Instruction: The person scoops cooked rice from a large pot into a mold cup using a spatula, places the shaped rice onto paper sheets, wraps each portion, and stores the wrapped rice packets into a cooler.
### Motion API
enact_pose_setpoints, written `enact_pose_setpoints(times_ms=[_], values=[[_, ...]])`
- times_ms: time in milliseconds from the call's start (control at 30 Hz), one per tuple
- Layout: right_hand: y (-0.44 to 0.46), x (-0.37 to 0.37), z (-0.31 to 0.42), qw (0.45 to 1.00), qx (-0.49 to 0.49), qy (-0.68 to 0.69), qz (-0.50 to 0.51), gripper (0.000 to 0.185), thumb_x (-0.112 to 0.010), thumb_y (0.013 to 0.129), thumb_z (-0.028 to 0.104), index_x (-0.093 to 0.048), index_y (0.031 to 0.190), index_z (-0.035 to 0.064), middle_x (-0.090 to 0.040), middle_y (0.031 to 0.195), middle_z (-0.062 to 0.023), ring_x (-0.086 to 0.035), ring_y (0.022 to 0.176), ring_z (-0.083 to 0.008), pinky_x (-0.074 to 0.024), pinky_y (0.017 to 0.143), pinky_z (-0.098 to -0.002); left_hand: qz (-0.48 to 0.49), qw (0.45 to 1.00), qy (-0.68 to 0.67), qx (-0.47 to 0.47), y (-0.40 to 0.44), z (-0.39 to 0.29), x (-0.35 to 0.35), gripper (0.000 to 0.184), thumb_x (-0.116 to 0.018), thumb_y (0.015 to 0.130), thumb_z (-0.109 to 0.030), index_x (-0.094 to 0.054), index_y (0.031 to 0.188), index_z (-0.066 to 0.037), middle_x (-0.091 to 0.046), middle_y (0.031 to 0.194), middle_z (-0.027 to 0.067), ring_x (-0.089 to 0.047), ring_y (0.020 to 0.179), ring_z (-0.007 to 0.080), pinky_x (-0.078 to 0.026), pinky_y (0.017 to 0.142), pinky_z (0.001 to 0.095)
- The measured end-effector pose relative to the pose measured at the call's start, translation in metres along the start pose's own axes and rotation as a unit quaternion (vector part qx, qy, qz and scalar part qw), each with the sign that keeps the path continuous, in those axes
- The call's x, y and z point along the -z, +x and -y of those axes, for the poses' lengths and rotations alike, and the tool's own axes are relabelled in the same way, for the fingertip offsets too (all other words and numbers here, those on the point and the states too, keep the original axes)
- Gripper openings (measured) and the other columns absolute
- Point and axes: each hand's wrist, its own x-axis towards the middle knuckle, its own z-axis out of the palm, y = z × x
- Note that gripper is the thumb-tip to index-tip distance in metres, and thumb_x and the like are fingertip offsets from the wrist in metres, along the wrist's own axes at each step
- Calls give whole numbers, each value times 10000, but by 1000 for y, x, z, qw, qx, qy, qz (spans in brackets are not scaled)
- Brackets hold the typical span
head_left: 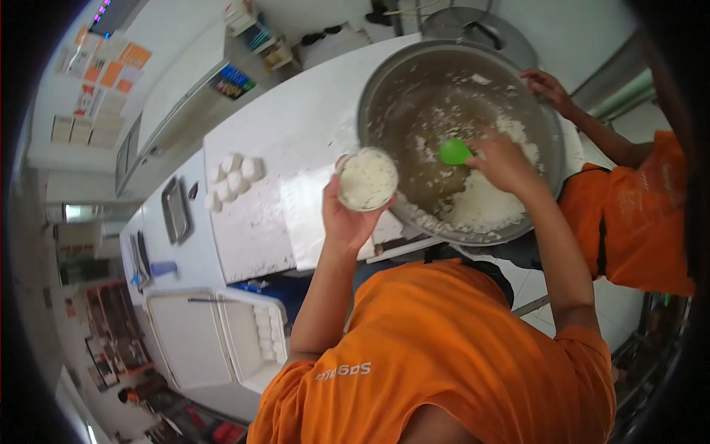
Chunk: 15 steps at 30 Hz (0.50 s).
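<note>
My left hand (349,214) holds a small round bowl (392,194) filled with white rice (367,177), its fingers wrapped round the sides beside the pot's rim. Inside the large metal pot (373,81), my right hand (503,159) grips a bright green rice paddle (453,152); the handle is hidden in the fingers. Loose rice (481,203) is heaped on the pot's near and right side, with scattered grains stuck to the bottom and walls. Another person's hand (547,89) touches the pot's far right rim.
Several white wrapped portions (235,177) sit on the white table (259,214). An open cooler (251,333) holds more white portions at lower left, near a metal tray (175,211) and a blue cup (163,268). A co-worker in an orange shirt (629,214) stands at right.
</note>
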Motion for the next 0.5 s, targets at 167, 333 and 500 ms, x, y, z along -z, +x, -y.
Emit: enact_pose_setpoints(times_ms=[167, 333, 500], values=[[1, 17, 55, 979, -25, 189, -72, 277, -713, 964, 240, -704, 1078, -12, -735, 1078, -168, -696, 1040, -336, -523, 902, -435, -246, 888, 342, -183, -66, -41, 119, 385, -581, 1043, -354, -558, 1319, -86, -606, 1350, 170, -603, 1215, 359, -538, 952, 492], [-17, 19, 145, 965, -23, 227, -126, 234, -702, 976, 207, -703, 1024, -21, -741, 994, -152, -713, 965, -282, -521, 868, -378, -132, 448, 857, -216, -64, -51, 191, 315, -695, 965, -157, -598, 1228, -13, -550, 1265, 272, -526, 1183, 437, -447, 1016, 499], [-57, 2, 191, 944, -68, 273, -175, 128, -695, 971, 112, -693, 975, -16, -703, 890, -78, -650, 788, -116, -499, 755, -277, -69, 664, 645, -372, -39, -90, 92, 313, -624, 991, -152, -547, 1240, 21, -539, 1238, 207, -534, 1179, 363, -434, 1049, 427]])
